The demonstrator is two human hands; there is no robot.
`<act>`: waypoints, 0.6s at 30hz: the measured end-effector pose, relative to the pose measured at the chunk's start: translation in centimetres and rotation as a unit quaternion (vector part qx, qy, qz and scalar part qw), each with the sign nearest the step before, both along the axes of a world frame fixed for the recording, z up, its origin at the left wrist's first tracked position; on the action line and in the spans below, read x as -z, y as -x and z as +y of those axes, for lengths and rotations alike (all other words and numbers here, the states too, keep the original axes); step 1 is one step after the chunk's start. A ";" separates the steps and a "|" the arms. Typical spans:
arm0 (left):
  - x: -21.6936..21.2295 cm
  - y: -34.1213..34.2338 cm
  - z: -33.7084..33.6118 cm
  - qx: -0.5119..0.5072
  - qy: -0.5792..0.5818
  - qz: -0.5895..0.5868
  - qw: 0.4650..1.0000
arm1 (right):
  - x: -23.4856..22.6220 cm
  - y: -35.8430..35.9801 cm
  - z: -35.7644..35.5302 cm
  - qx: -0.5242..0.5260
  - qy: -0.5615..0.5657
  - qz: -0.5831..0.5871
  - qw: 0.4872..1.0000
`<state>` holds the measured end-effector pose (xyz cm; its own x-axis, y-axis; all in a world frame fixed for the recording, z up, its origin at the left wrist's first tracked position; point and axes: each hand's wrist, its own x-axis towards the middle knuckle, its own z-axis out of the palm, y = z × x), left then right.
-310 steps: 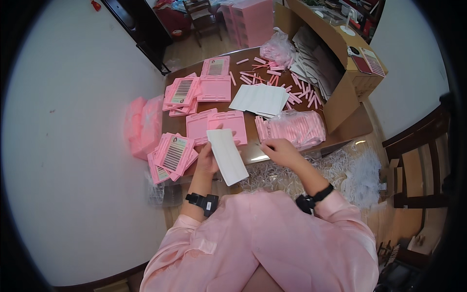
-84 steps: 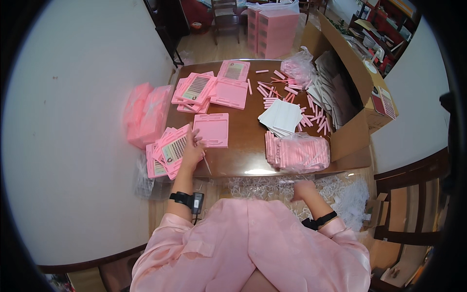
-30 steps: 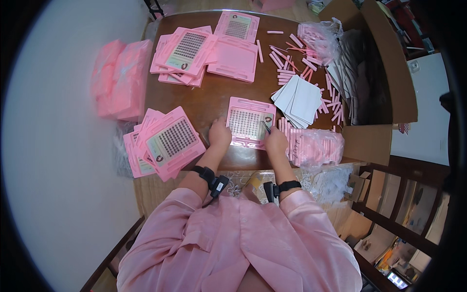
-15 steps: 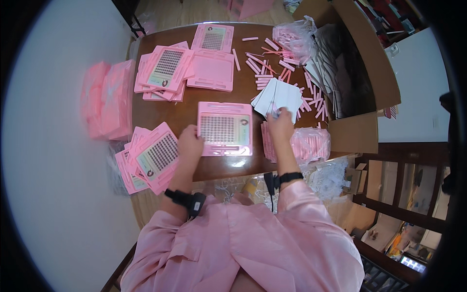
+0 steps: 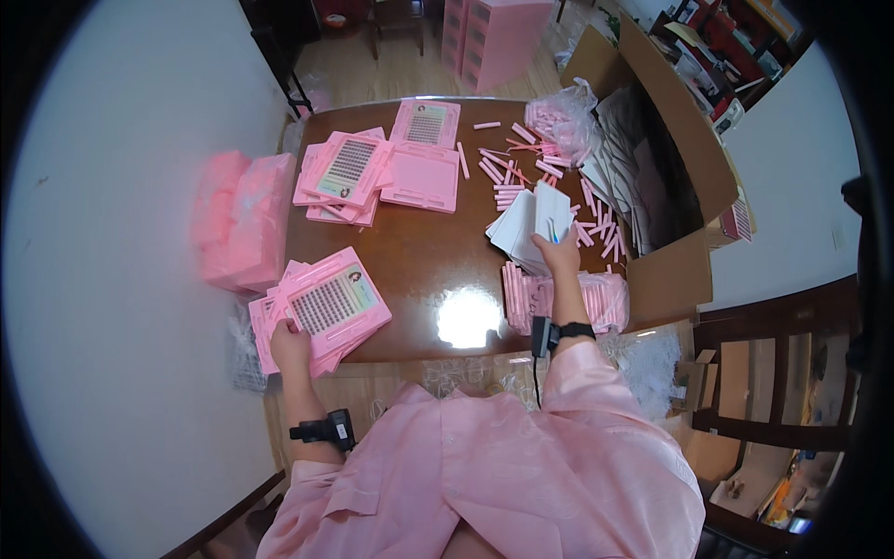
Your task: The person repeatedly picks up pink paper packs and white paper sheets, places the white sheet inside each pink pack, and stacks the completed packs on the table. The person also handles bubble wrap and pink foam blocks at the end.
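Observation:
At the lower left, my left hand (image 5: 291, 345) is closed on the near left edge of a pink eyelash tray (image 5: 337, 303). That tray lies tilted on top of several similar pink trays, its card of dark lash clusters facing up. Over at the right, my right hand (image 5: 559, 253) grips the lower end of a white flat packet (image 5: 551, 207), thumb on top. A thin blue, pointed shape, perhaps tweezers, shows on the packet by my thumb. More white packets (image 5: 514, 229) are fanned out just under and left of it.
A second group of pink trays (image 5: 346, 170) sits at the far left, beside a blank pink tray (image 5: 419, 177). Pink tubes (image 5: 603, 224) lie scattered at the right, near bagged pink tubes (image 5: 596, 296) and an open cardboard box (image 5: 670, 270). Wrapped pink stacks (image 5: 244, 219) stand against the wall.
My left hand has carried the pink eyelash tray from the table's middle onto the lower-left pile. My right hand has raised a white packet from the fanned ones. The view has shifted.

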<state>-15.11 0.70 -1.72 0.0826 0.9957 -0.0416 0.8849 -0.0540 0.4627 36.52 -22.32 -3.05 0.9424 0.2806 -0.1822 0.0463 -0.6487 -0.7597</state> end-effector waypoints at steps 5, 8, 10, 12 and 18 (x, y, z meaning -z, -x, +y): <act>-2.2 -5.0 -2.3 0.060 -0.150 -0.089 0.983 | -5.0 3.2 -4.2 -0.182 -0.416 0.380 0.806; -5.3 -12.8 -4.5 0.193 0.145 -0.412 0.878 | -7.9 8.5 -4.6 -0.317 -0.403 0.399 0.761; -6.9 -17.0 -7.6 0.245 0.292 -0.579 0.721 | -9.5 11.7 -4.8 -0.370 -0.345 0.351 0.788; -8.1 -19.8 -9.9 0.229 0.411 -0.652 0.595 | -10.3 14.5 -5.6 -0.417 -0.322 0.304 0.794; -7.9 -22.4 -14.7 0.245 0.396 -0.662 0.587 | -10.0 15.1 -10.4 -0.431 -0.257 0.277 0.820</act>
